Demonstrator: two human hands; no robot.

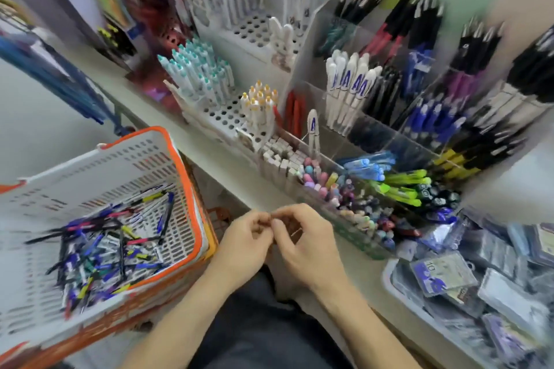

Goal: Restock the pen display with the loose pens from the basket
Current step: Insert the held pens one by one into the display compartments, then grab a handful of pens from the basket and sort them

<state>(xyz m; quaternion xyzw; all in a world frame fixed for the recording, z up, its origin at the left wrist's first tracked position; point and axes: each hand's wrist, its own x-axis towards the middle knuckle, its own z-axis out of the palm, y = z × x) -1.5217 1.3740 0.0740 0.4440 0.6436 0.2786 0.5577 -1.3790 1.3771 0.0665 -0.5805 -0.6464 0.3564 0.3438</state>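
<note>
The basket, white with an orange rim, sits at the far left, and its floor is thick with loose pens lying crosswise in a tangle, so most of the restocking looks yet to be done. Just right of the basket, in front of the person's lap, the left hand and right hand meet fingertip to fingertip. Both sets of fingers are curled inward, but whether they pinch anything cannot be told; nothing clearly shows between them, and the frame is blurred. Up and to the right of the basket stands the pen display, clear compartments sorted by kind: white pens with blue print, black, blue, green.

To do this step well, the person would likely reach back left into the basket, lift a single pen by its barrel rather than a clump, and match its colour and type to a compartment before setting it upright among its like.
</note>
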